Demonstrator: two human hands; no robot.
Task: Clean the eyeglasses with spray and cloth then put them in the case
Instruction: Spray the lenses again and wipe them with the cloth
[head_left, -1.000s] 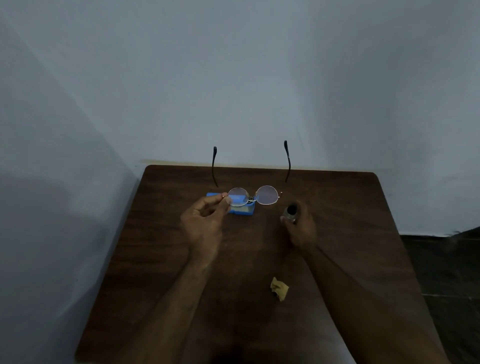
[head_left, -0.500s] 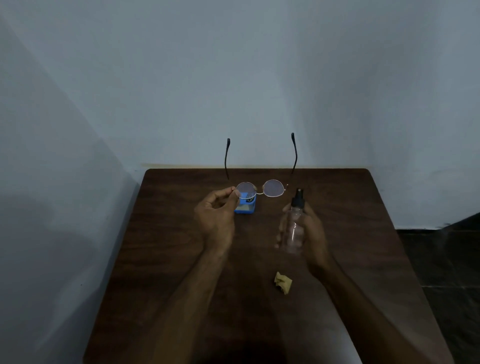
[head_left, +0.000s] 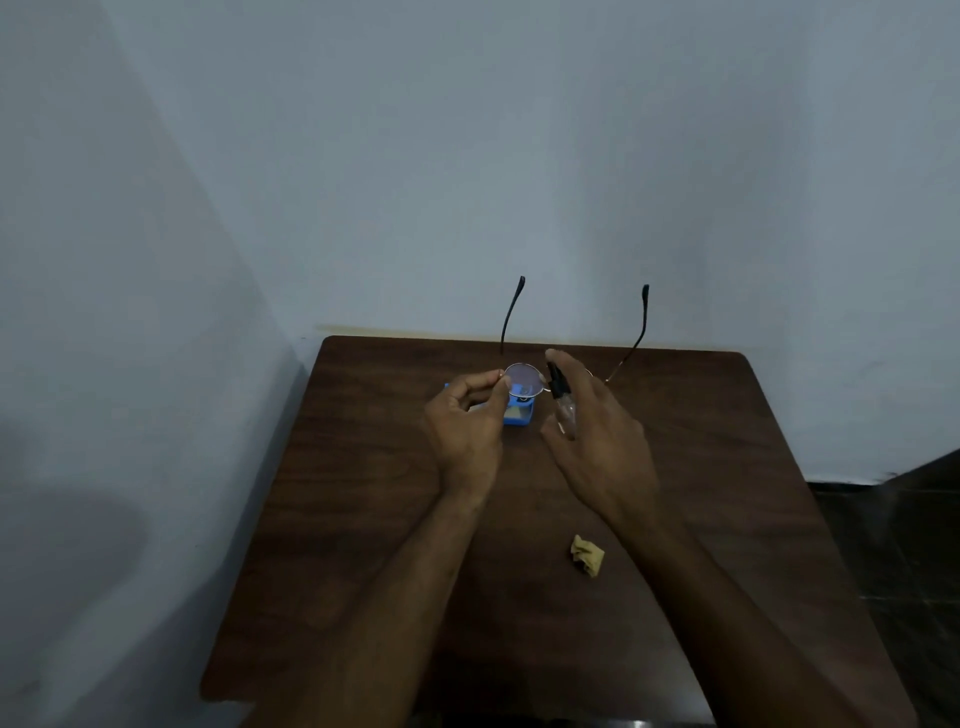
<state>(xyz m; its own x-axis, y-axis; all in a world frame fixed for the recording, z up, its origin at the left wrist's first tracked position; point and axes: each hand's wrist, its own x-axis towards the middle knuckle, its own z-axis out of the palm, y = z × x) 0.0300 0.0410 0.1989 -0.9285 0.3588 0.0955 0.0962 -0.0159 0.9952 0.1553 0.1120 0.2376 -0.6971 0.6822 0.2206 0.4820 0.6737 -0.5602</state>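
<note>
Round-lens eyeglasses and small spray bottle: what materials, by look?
Round-lens eyeglasses: thin wire rim, probably metal, pale glint; dark temple tips look plastic-coated. Small clear spray bottle: see-through body, plastic or glass, unclear; matte black nozzle, likely plastic.

The right hand (head_left: 597, 441) has lifted the spray bottle (head_left: 563, 408) off the bench (head_left: 727, 493) and carried it leftward, from beside the glasses (head_left: 523, 378) to just in front of them; its black nozzle now sits by the bridge, forefinger laid over the top, and the hand hides one lens
</note>
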